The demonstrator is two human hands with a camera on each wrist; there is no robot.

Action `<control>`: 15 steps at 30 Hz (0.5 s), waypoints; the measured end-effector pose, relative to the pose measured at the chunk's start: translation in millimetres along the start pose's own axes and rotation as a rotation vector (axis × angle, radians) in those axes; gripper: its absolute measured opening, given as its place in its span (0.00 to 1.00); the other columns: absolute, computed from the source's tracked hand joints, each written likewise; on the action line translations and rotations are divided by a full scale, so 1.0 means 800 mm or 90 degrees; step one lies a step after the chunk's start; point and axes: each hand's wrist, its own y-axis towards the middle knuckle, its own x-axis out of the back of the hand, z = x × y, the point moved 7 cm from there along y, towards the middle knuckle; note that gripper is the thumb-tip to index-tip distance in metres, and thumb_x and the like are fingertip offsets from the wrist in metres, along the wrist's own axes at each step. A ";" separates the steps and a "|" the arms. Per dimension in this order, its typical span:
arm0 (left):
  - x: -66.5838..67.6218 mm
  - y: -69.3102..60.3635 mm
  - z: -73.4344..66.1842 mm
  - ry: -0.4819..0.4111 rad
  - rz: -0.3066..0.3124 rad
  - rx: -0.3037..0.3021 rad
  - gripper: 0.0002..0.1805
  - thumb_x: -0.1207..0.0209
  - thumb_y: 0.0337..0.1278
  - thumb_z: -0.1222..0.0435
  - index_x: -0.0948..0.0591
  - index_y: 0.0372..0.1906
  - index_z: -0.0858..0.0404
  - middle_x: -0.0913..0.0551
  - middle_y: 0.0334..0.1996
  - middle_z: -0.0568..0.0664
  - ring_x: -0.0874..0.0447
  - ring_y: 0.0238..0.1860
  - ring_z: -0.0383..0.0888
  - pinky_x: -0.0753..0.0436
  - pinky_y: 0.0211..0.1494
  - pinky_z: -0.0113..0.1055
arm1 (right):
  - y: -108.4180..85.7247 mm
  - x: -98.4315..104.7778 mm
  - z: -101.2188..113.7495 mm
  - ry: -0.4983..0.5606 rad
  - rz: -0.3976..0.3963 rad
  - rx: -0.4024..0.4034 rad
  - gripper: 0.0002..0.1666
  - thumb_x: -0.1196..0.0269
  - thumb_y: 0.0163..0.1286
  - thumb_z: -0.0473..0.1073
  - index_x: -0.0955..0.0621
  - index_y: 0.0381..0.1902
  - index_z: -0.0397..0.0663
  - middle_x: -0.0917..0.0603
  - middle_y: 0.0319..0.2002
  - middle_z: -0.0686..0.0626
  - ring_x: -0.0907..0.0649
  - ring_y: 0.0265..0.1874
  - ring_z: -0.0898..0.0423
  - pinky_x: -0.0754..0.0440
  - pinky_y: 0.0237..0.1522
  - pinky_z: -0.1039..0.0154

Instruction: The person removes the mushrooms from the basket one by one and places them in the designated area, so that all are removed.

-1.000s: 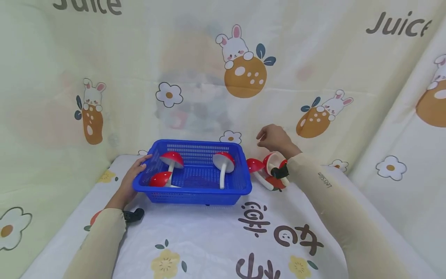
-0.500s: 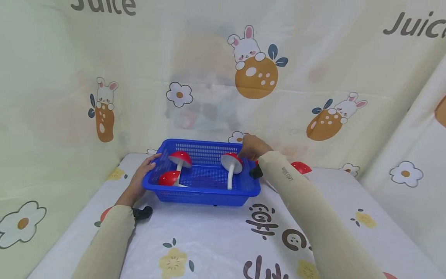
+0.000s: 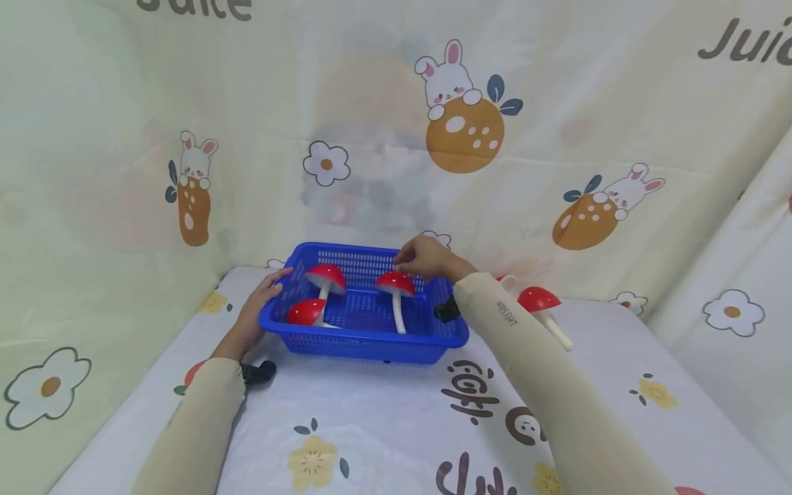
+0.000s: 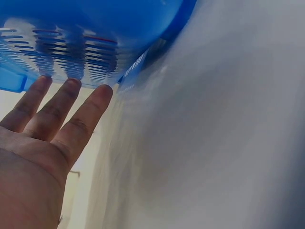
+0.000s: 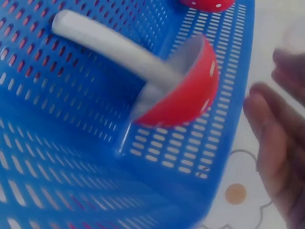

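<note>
Head view: your right hand (image 3: 425, 256) looks released, fingers loosely bent, and is nearer the mushroom (image 3: 397, 302), which sits in the basket (image 3: 365, 336) at that hand's 7 o'clock, stem toward 6. Your left hand (image 3: 256, 309), fingers straight, touches the basket's 9 o'clock end.

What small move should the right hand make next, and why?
Probably shift the right hand toward the red-capped mushroom right of the blue basket: it lies outside on the table, while the right wrist view shows the fingers holding nothing, apart from the mushroom inside.
</note>
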 end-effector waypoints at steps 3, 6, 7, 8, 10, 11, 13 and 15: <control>-0.001 0.000 0.000 -0.002 0.003 0.003 0.29 0.61 0.75 0.46 0.45 0.77 0.41 0.55 0.80 0.51 0.52 0.78 0.63 0.36 0.71 0.62 | 0.001 -0.001 -0.014 -0.032 -0.018 -0.047 0.18 0.33 0.65 0.43 0.16 0.52 0.42 0.13 0.49 0.41 0.12 0.36 0.49 0.14 0.27 0.63; -0.001 -0.001 0.000 0.005 0.004 0.001 0.29 0.61 0.75 0.46 0.45 0.77 0.42 0.55 0.80 0.51 0.52 0.78 0.64 0.37 0.71 0.62 | 0.001 -0.008 -0.026 -0.044 -0.023 -0.085 0.20 0.31 0.61 0.39 0.17 0.51 0.40 0.14 0.47 0.40 0.12 0.33 0.47 0.13 0.30 0.60; 0.000 -0.001 -0.001 0.005 0.003 0.000 0.29 0.62 0.75 0.46 0.45 0.77 0.42 0.55 0.80 0.51 0.52 0.78 0.64 0.37 0.71 0.63 | 0.002 -0.012 -0.027 -0.044 -0.023 -0.077 0.20 0.31 0.60 0.38 0.17 0.51 0.39 0.14 0.46 0.40 0.12 0.34 0.46 0.12 0.33 0.59; 0.000 -0.001 -0.001 0.003 0.004 0.000 0.29 0.62 0.75 0.47 0.45 0.77 0.42 0.55 0.80 0.51 0.52 0.78 0.64 0.37 0.71 0.63 | 0.003 -0.015 -0.027 -0.036 -0.022 -0.065 0.21 0.30 0.59 0.37 0.17 0.51 0.39 0.14 0.46 0.40 0.13 0.36 0.47 0.12 0.37 0.58; 0.000 -0.001 -0.002 -0.001 0.006 0.000 0.29 0.61 0.75 0.46 0.45 0.77 0.42 0.55 0.80 0.51 0.53 0.78 0.64 0.38 0.72 0.63 | 0.006 -0.023 -0.023 -0.009 -0.021 -0.021 0.19 0.31 0.58 0.34 0.17 0.49 0.39 0.14 0.45 0.40 0.14 0.42 0.47 0.13 0.42 0.58; 0.000 -0.001 -0.002 -0.004 0.007 0.000 0.29 0.61 0.75 0.46 0.45 0.77 0.42 0.55 0.80 0.51 0.53 0.78 0.64 0.38 0.72 0.63 | 0.007 -0.027 -0.019 0.005 -0.020 0.003 0.18 0.31 0.58 0.32 0.16 0.48 0.39 0.14 0.45 0.41 0.14 0.44 0.47 0.13 0.44 0.58; -0.001 -0.001 -0.002 -0.010 0.008 0.002 0.29 0.61 0.75 0.46 0.44 0.77 0.42 0.55 0.80 0.51 0.52 0.78 0.63 0.38 0.72 0.63 | 0.010 -0.035 -0.014 0.027 -0.018 0.036 0.16 0.31 0.58 0.31 0.15 0.46 0.42 0.14 0.45 0.43 0.16 0.48 0.48 0.14 0.46 0.59; -0.001 0.000 -0.002 -0.010 0.007 0.006 0.29 0.61 0.75 0.46 0.44 0.77 0.42 0.55 0.80 0.51 0.52 0.78 0.63 0.38 0.72 0.62 | 0.013 -0.042 -0.011 0.048 -0.014 0.038 0.15 0.31 0.58 0.29 0.15 0.44 0.45 0.14 0.44 0.45 0.17 0.48 0.48 0.13 0.45 0.59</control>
